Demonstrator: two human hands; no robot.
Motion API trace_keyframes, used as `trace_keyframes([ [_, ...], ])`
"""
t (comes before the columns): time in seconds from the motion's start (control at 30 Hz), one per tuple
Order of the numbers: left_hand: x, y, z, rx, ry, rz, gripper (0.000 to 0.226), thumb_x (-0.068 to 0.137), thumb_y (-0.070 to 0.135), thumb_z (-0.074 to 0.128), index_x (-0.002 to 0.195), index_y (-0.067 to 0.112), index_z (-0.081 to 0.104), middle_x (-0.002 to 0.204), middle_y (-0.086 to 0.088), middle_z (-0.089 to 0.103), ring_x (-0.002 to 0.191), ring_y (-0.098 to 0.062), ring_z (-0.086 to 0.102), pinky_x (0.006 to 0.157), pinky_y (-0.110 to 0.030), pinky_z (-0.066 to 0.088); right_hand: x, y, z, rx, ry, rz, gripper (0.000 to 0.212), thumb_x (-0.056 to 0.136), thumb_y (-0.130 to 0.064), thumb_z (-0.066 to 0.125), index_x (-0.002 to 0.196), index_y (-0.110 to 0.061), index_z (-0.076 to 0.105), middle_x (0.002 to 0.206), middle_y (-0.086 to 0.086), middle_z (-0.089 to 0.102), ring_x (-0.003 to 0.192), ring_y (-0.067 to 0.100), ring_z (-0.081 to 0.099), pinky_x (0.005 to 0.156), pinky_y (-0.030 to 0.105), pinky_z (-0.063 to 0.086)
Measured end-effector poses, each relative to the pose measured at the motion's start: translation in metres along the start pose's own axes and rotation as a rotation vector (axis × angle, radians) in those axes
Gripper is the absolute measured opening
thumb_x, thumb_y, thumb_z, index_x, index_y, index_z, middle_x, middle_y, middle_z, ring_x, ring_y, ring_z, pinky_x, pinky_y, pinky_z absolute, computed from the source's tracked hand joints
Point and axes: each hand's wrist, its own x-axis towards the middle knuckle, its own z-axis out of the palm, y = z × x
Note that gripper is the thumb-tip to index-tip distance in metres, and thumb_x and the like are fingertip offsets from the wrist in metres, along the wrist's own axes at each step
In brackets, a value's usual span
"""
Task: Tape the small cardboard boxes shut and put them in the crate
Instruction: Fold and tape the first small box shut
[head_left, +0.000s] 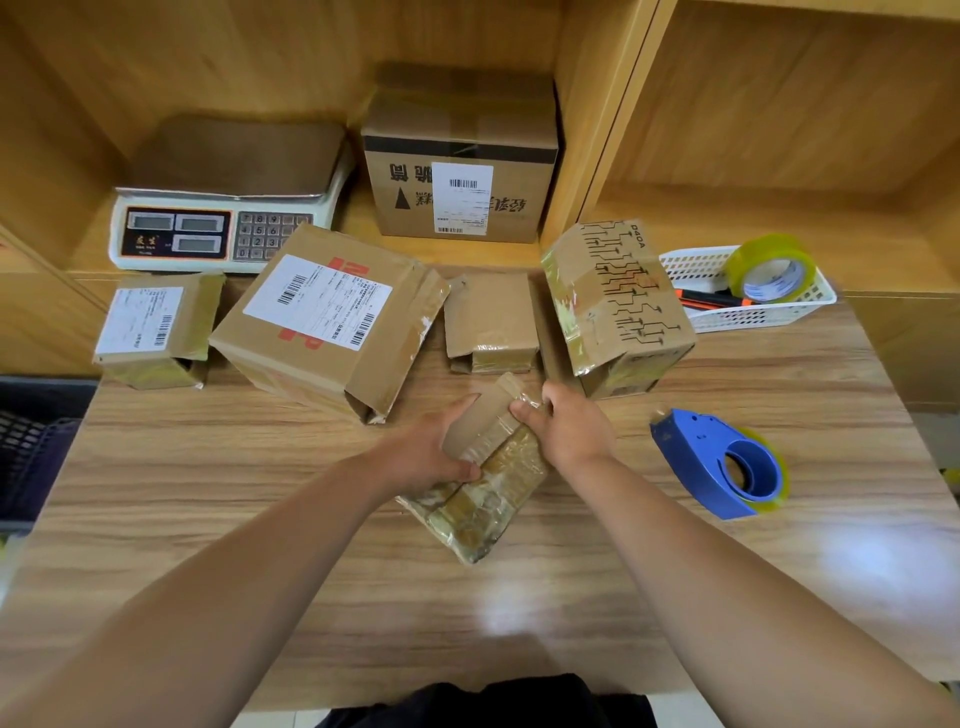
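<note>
**A:** A wide wooden counter (208, 519) filled the shot, and off its left edge a dark crate (31, 457) was cut by the frame. Nothing of its inside showed.

**B:** On the shelf behind, a big sealed carton (462, 197) stood beside a weighing scale (228, 208). Four boxes ran along the counter's far edge. There was a labelled box (322, 322), tilted, with an end flap loose. A printed box (618, 306) stood toward the right, open at one end. A small labelled box (156, 332) sat at the far left corner, and a low box (491, 322) lay between, its flap loose. All their insides were hidden.

**A:** And the action! Mid-counter, the taped box (483, 483), glossy with tape, lay askew. The left hand (431, 452) gripped its left side, thumb curled on top. The right hand (571, 426) pinched the raised flap at the far end, fingers out of sight behind.

**B:** Whether it sat flat on the counter, I couldn't tell.

**A:** Right of it lay a blue tape dispenser (722, 462), loaded. By the far right corner a white basket (753, 317) held a tape roll (771, 267) and an orange-black tool (711, 300), half hidden.
</note>
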Motion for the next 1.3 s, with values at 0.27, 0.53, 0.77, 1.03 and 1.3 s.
trace_keyframes([
  [0.27,-0.021,0.005,0.009,0.328,0.637,-0.074,0.069,0.088,0.040,0.062,0.145,0.015,0.032,0.142,-0.004,0.044,0.132,-0.024,0.035,0.109,-0.035,0.027,-0.009,-0.006,0.023,0.200,0.193,0.225,0.036,0.097,-0.046,0.041,0.103,-0.013,0.053,0.100,0.007,0.062,0.096,0.029,0.059,0.073,0.036,0.045],
  [0.53,-0.032,0.003,0.059,-0.138,0.853,-0.216,0.102,0.076,0.039,0.076,0.146,-0.005,0.016,0.152,-0.021,0.018,0.141,-0.033,0.013,0.116,-0.039,0.014,-0.037,-0.018,0.031,-0.230,0.126,0.027,0.105,0.067,-0.083,0.051,0.136,-0.007,0.035,0.133,0.007,0.050,0.119,0.024,0.051,0.095,0.039,0.036],
  [0.77,-0.027,0.000,0.061,-0.577,0.842,-0.312,0.065,0.085,0.029,0.067,0.137,0.013,0.032,0.133,-0.005,0.050,0.119,-0.028,0.050,0.092,-0.040,0.043,-0.037,-0.018,0.029,-0.095,0.141,0.043,0.089,0.077,-0.071,0.054,0.137,-0.009,0.033,0.133,0.005,0.054,0.113,0.023,0.056,0.094,0.035,0.037],
  [1.03,-0.033,-0.003,0.059,-0.511,0.774,-0.283,0.052,0.098,0.026,0.043,0.144,0.011,0.023,0.136,-0.011,0.050,0.116,-0.035,0.052,0.092,-0.045,0.045,-0.040,-0.012,0.024,0.006,0.204,0.136,0.053,0.091,-0.053,0.052,0.130,-0.019,0.044,0.097,0.002,0.068,0.084,0.024,0.061,0.087,0.036,0.043],
  [1.3,-0.040,-0.006,0.055,-0.417,0.632,-0.201,0.050,0.101,0.021,0.034,0.148,0.015,0.020,0.103,-0.004,0.060,0.075,-0.019,0.053,0.063,-0.031,0.036,-0.061,0.016,0.022,0.021,0.269,0.117,0.036,0.091,-0.040,0.057,0.112,-0.012,0.049,0.104,0.004,0.058,0.089,0.025,0.057,0.069,0.031,0.040],
])
